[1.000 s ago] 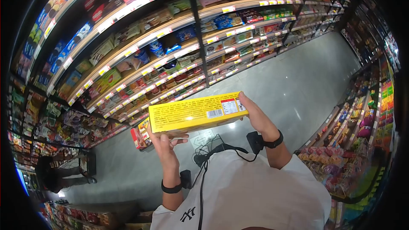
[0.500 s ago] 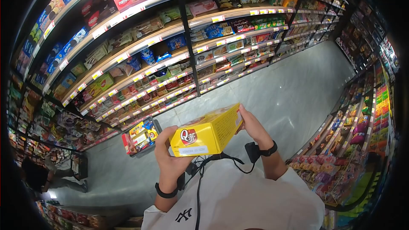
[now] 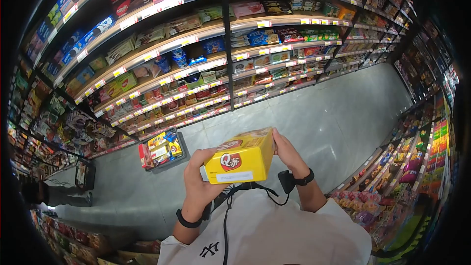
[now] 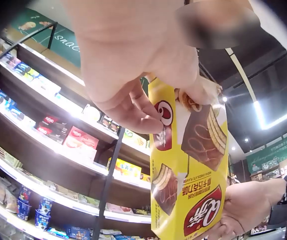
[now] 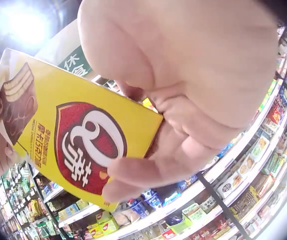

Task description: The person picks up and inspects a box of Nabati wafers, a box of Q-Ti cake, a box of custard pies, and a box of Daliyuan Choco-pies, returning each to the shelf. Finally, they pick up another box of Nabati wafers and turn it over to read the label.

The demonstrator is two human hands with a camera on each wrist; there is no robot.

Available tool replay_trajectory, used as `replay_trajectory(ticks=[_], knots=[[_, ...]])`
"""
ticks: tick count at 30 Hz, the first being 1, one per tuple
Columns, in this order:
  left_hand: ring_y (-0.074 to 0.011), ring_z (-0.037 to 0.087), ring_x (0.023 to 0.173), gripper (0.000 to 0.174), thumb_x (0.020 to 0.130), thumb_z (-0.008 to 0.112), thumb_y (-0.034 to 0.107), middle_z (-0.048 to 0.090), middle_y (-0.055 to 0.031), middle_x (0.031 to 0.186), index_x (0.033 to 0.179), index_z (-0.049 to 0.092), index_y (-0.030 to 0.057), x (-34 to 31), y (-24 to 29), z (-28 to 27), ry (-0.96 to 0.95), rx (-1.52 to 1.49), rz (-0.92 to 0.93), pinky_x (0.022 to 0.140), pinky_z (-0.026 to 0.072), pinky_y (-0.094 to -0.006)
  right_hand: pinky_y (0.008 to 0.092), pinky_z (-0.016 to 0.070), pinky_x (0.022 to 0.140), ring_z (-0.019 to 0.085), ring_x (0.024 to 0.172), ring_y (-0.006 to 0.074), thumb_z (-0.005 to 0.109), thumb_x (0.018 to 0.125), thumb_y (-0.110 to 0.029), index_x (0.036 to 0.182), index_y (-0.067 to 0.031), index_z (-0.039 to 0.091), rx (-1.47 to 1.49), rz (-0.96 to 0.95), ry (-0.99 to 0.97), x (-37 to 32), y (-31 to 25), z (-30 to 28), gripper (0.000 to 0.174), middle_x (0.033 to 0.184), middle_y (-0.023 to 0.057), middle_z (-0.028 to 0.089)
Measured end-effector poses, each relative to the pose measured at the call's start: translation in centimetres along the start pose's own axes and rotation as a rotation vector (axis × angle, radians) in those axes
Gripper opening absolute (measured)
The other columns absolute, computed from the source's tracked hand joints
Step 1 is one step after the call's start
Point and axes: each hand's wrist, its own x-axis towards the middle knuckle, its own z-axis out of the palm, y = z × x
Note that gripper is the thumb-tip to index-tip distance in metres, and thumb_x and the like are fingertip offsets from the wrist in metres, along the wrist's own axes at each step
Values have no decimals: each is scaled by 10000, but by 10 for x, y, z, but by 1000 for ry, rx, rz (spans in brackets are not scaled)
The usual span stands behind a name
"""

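A yellow cake box with a red-and-white logo is held between both hands in front of the chest. My left hand grips its left end, thumb along the upper edge. At the far right end, my right hand holds it from the side. The left wrist view shows pictures of chocolate-coated cake on the box, with left-hand fingers bent against one face. In the right wrist view, right-hand fingers lie across the logo face, by the box's corner.
A dark basket with several snack packs stands on the grey floor ahead to the left. Long shelves of packaged snacks line the far side. More racks stand at right. Another person is at left by a second basket.
The box has turned from its long text-and-barcode side to its logo end facing the head camera. My left hand has shifted round that end. The basket on the floor shows more fully.
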Motion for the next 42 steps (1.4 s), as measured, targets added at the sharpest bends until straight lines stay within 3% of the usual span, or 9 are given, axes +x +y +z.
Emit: replay_trajectory(ticks=[5, 13, 24, 28, 29, 36, 37, 41, 42], knots=[[-172, 718, 975, 699, 779, 883, 60, 719, -121, 1274, 1413, 589, 89, -2, -14, -7, 111, 51, -201, 729, 548, -289, 272, 562, 708, 666, 861, 115, 352, 1174, -366, 1364, -20, 574, 99, -321, 117, -11, -18, 3, 453, 1098, 58, 684], [-114, 677, 910, 667, 767, 863, 26, 711, -109, 1288, 1382, 614, 100, -10, -30, -10, 45, -24, -347, 588, 475, -239, 263, 537, 723, 628, 874, 99, 422, 1154, -293, 1418, -23, 539, 225, -378, 174, -20, -10, 8, 396, 1100, 42, 659], [-44, 609, 792, 723, 749, 881, 28, 728, -22, 1205, 1410, 592, 84, -12, -52, -41, 12, -104, -412, 605, 417, -209, 226, 532, 628, 594, 781, 57, 425, 1144, -288, 1445, -25, 524, 139, -265, 124, -3, -5, 46, 412, 1051, 33, 656], [-49, 650, 877, 707, 766, 884, 29, 728, -39, 1151, 1405, 587, 78, -17, -59, -64, 41, -170, -457, 644, 473, -212, 234, 538, 620, 604, 759, 64, 427, 1151, -324, 1427, -40, 511, 124, -160, 55, 13, 7, 72, 405, 1030, 35, 655], [-71, 678, 930, 713, 756, 892, 24, 727, -54, 1141, 1399, 588, 80, -17, -63, -68, 91, -206, -408, 681, 508, -215, 240, 525, 628, 746, 813, 173, 432, 1149, -354, 1436, -78, 474, 105, -154, -1, 20, 11, 77, 400, 1143, 89, 689], [-136, 708, 1028, 743, 739, 898, 16, 706, -66, 1187, 1405, 571, 63, -36, -98, -124, 247, -258, -397, 816, 543, -227, 227, 503, 637, 750, 816, 153, 429, 1154, -373, 1413, -86, 480, 50, -106, -118, 54, 15, 147, 390, 1169, 79, 704], [-223, 643, 1231, 840, 739, 859, -51, 600, -119, 1362, 1474, 470, 62, -42, -101, -138, 176, -264, -511, 1047, 511, -348, 226, 505, 647, 728, 804, 127, 435, 1154, -372, 1407, -87, 490, 60, -117, -117, 57, 12, 160, 385, 1144, 59, 697], [-207, 656, 1192, 828, 760, 835, -41, 625, -111, 1346, 1493, 467, 70, -59, -125, -165, 275, -136, -324, 1015, 516, -327, 226, 519, 665, 674, 831, 89, 450, 1152, -367, 1367, -85, 512, 132, -205, -42, 74, 13, 208, 360, 1097, 32, 678], [-210, 654, 1200, 902, 794, 855, 107, 620, -121, 1371, 1558, 374, 90, -72, -146, -177, 192, -143, -442, 1009, 537, -335, 227, 522, 671, 660, 846, 78, 459, 1150, -362, 1345, -82, 523, 161, -211, -24, 77, 9, 221, 348, 1088, 29, 673]])
